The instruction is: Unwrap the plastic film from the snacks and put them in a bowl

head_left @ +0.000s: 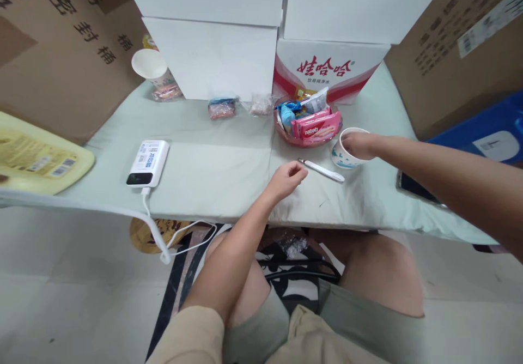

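Note:
My right hand [359, 145] grips the rim of a white paper cup [342, 158] with a blue pattern, standing on the pale green table cover [212, 162]. My left hand [286, 180] rests on the cover with its fingers curled loosely, holding nothing I can make out. Just right of it lies a white utility knife [322, 170], a short gap away from the fingers. Behind the knife sits a pink bowl [286, 133] filled with snack packets, a pink wafer pack [315, 125] on top.
A white power bank [147, 162] with a cable lies at the left. A second paper cup [150, 65], small wrapped snacks [222, 108], white boxes [216, 53] and cardboard cartons [61, 48] line the back. A phone [414, 187] lies at the right, under my forearm.

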`<state>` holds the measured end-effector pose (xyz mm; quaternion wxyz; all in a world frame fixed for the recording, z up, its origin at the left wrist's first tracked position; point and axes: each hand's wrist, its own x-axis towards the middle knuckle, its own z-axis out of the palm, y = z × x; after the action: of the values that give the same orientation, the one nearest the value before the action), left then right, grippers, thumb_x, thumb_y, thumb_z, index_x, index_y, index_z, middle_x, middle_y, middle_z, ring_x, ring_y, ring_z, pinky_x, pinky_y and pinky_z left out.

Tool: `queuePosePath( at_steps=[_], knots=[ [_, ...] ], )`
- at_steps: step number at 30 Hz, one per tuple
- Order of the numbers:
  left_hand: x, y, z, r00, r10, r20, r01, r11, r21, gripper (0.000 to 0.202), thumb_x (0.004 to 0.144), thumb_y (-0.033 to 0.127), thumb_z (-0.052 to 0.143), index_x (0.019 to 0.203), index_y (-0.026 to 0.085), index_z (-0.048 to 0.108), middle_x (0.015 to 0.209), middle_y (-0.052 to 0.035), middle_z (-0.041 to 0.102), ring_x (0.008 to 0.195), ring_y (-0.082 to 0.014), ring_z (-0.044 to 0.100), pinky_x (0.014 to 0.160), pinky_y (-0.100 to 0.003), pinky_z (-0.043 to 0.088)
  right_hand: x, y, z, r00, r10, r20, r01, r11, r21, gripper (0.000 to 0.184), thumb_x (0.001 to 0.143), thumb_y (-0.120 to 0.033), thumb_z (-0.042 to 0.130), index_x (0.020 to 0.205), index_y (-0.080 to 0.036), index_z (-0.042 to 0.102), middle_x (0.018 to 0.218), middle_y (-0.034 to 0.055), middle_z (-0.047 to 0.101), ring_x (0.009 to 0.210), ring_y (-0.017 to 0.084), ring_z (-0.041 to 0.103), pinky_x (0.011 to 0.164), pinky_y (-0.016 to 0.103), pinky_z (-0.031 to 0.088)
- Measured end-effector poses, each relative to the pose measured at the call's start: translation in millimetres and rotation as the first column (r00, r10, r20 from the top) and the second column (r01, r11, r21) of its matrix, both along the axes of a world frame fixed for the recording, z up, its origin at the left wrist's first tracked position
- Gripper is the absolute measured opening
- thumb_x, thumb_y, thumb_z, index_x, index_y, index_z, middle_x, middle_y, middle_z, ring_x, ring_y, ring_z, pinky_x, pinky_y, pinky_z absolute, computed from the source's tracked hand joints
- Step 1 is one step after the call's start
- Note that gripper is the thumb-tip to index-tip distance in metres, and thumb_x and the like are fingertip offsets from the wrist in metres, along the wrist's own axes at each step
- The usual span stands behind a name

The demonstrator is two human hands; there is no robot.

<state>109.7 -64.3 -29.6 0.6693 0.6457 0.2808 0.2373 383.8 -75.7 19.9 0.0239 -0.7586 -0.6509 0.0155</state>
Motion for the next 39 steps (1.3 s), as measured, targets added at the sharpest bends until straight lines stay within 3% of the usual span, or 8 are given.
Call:
queuePosePath(
  at_steps=[4,9,13,19,24,29,34,39],
  knots=[
    [-8.4,4.0,3.5,0.999,0.046,-0.017,-0.046,0.999,-0.008,0.021,0.081,0.033,0.063,0.07,0.02,0.052,0.064,0.0043,0.054,0.062,-0.0101,0.051,0.064,-0.026,0.043,-4.7,-22.2,29.7,0.997,-0.073,-0.037,0.061,0.961,-0.269,0.018,0.068,-0.007,0.065,0.073,-0.02,0.076,0.074,0.006,0.074,0.061,0.018,0.061,0.063,0.03,0.046],
    [-15.1,6.0,2.3,0.984,0.177,-0.019,-0.176,0.983,0.054,0.013,0.08,0.029,0.063,0.086,0.021,0.055,0.068,0.0051,0.054,0.064,-0.0106,0.052,0.064,-0.025,0.041,-45.6,-94.4,19.6,0.968,-0.252,0.007,0.242,0.934,0.263,0.034,0.092,-0.034,0.051,0.114,-0.017,0.07,0.105,0.0168,0.074,0.099,0.032,0.065,0.083,0.041,0.046],
    [-14.1,6.2,-2.2,0.962,0.263,-0.066,-0.253,0.958,0.131,0.018,0.079,0.026,0.064,0.094,0.021,0.055,0.073,0.0047,0.056,0.065,-0.0102,0.051,0.062,-0.025,0.039,-61.2,-116.1,-12.0,0.969,-0.242,0.053,0.222,0.942,0.251,0.036,0.092,-0.036,0.05,0.12,-0.02,0.066,0.109,0.0165,0.073,0.106,0.035,0.061,0.083,0.043,0.042],
    [-1.2,8.1,-1.1,0.969,0.218,-0.114,-0.198,0.966,0.164,0.017,0.079,0.029,0.063,0.091,0.021,0.056,0.07,0.0053,0.054,0.062,-0.0101,0.05,0.062,-0.025,0.038,2.6,-90.8,1.5,0.962,-0.229,0.15,0.212,0.969,0.125,0.027,0.095,-0.031,0.046,0.101,-0.02,0.07,0.102,0.0161,0.073,0.1,0.033,0.059,0.071,0.039,0.038],
    [7.6,13.7,0.5,0.971,0.175,-0.164,-0.146,0.974,0.174,0.013,0.081,0.031,0.059,0.085,0.02,0.056,0.07,0.004,0.055,0.062,-0.0103,0.049,0.061,-0.025,0.039,83.8,-42.7,18.9,0.914,-0.33,0.235,0.305,0.943,0.137,0.026,0.095,-0.032,0.053,0.105,-0.016,0.071,0.126,0.0203,0.062,0.121,0.038,0.05,0.09,0.05,0.041],
    [5.3,22.6,0.3,0.971,0.152,-0.183,-0.116,0.975,0.192,0.014,0.081,0.034,0.058,0.08,0.02,0.055,0.066,0.0041,0.054,0.06,-0.0102,0.047,0.059,-0.025,0.038,121.6,2.8,16.6,0.785,-0.615,0.074,0.578,0.77,0.269,0.056,0.092,-0.042,0.06,0.14,-0.014,0.054,0.142,0.0274,0.049,0.126,0.046,0.044,0.096,0.062,0.041],
    [-3.5,26.6,5.7,0.972,0.206,-0.113,-0.188,0.97,0.153,0.017,0.081,0.037,0.058,0.079,0.02,0.056,0.067,0.0032,0.055,0.061,-0.0102,0.049,0.059,-0.024,0.038,57.2,-22.0,-12.6,0.978,-0.198,-0.064,0.205,0.97,0.133,0.027,0.091,-0.028,0.052,0.113,-0.021,0.066,0.108,0.0142,0.068,0.1,0.029,0.061,0.085,0.044,0.048],
    [-10.4,18.4,8.4,0.976,0.209,-0.064,-0.197,0.968,0.158,0.018,0.081,0.037,0.057,0.077,0.019,0.055,0.065,0.0036,0.053,0.06,-0.0101,0.048,0.059,-0.025,0.037,-9.1,-42.3,-42.7,0.979,0.193,0.063,-0.203,0.939,0.278,0.027,0.091,-0.032,0.051,0.107,-0.023,0.071,0.118,0.0125,0.068,0.101,0.029,0.062,0.085,0.042,0.046]
  ],
)
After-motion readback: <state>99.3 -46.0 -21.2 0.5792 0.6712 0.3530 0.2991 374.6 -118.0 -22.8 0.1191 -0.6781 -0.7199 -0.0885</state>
